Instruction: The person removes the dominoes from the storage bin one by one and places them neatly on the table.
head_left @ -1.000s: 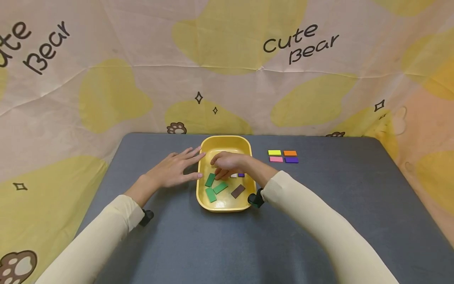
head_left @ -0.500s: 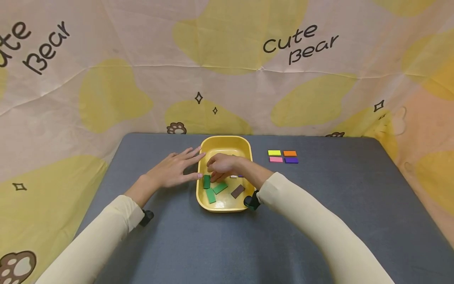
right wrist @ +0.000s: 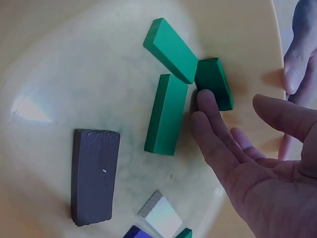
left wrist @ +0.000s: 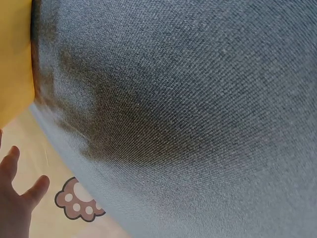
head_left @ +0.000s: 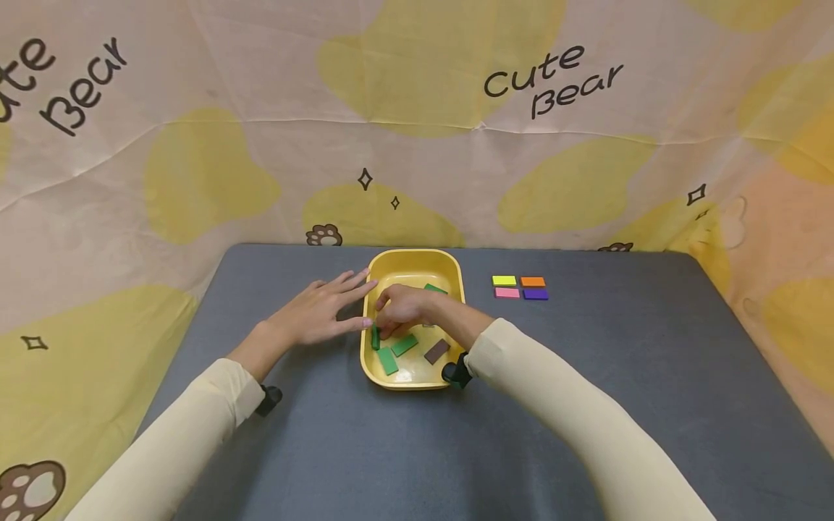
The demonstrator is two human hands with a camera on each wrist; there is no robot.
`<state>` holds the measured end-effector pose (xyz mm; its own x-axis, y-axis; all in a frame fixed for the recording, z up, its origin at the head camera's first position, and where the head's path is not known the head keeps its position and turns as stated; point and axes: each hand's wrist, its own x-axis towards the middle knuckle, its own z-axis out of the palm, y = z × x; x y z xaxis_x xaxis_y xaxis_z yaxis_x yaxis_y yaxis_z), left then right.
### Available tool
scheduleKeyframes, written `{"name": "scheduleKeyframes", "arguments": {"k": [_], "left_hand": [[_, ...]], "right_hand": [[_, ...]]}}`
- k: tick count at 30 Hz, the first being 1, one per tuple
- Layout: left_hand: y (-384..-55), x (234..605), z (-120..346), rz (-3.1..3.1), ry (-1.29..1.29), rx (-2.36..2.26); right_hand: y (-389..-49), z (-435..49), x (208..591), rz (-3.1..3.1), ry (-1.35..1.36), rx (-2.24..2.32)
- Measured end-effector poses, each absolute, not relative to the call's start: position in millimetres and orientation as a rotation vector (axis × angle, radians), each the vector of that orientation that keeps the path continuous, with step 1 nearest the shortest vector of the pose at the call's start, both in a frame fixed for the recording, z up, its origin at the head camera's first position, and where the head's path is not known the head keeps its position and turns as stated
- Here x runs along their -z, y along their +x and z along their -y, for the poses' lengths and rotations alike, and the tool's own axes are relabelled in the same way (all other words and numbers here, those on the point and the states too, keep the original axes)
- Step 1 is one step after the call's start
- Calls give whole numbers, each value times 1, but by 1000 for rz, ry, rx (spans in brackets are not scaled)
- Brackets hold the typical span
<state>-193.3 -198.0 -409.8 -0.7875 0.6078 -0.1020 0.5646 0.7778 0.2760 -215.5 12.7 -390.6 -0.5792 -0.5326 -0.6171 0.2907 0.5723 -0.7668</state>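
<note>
A yellow plastic tub stands on the table with small rectangular blocks inside. My right hand reaches into it, fingertips at a dark green block that leans on edge against the tub's left wall. In the right wrist view the thumb stands apart from that block. Two lighter green blocks lie beside it, near a dark brown block. A white block and a purple one lie close by. My left hand has its fingers spread, their tips at the tub's left rim.
Right of the tub, several flat blocks form a small grid: yellow, orange, pink and purple. Another green block lies in the tub behind the right hand. A patterned cloth hangs behind the table.
My right hand has shifted left inside the tub, and the dark green block has gone from lying flat to tilting up at the left wall. My left hand has stayed put.
</note>
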Motion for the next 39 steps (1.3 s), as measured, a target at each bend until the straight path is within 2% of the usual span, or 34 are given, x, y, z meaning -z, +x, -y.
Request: {"name": "scheduleKeyframes", "arguments": {"k": [39], "left_hand": [[-192,408,197,-2783,914,-327]], "right_hand": [[-208,-4,394,-1950,-124,1114]]}}
